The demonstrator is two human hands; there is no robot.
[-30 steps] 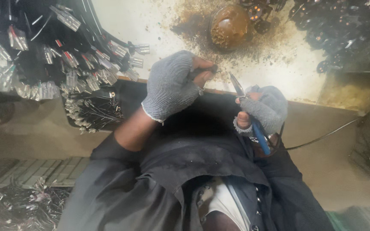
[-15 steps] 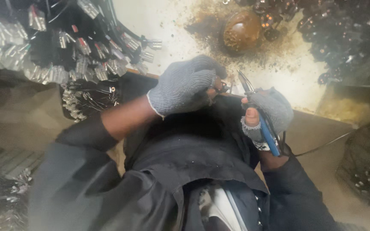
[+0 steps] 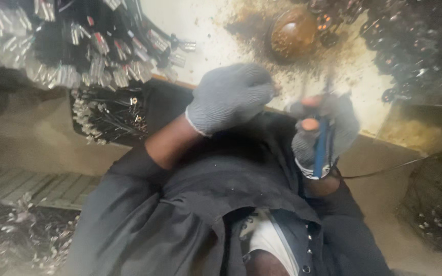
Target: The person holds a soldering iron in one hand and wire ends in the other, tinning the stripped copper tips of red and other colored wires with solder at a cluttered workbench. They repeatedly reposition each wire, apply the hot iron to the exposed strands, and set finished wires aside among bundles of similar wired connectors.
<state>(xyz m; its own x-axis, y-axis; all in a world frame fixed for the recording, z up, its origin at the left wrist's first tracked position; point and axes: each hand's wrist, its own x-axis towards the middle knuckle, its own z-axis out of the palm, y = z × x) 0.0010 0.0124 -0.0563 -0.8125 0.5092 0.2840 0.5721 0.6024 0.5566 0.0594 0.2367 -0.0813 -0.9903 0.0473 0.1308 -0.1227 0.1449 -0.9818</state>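
the right hand, in a grey knit glove, is clenched around a blue-handled tool. the tool's long axis runs nearly upright in the head view, handle end low at the wrist and working end pointing up and away toward the stained counter. the handle is a bright blue strip down the middle of the fist; the metal tip above the fingers is blurred, so its shape cannot be told. a thin dark cable trails off to the right from just below this hand.

the left hand, also in a grey knit glove, is curled into a loose fist just left of the right hand, knuckles up, its fingertips turned toward the tool's upper end. whether its fingers pinch anything cannot be told: they are hidden under the glove and blurred. both hands sit at the counter's near edge, above the person's dark jacket.

on the counter beyond them lies a round brown rusty dish in a patch of brown grime. to the left lies a heap of small metal-ended parts with black leads, and to the upper right a pile of dark parts.
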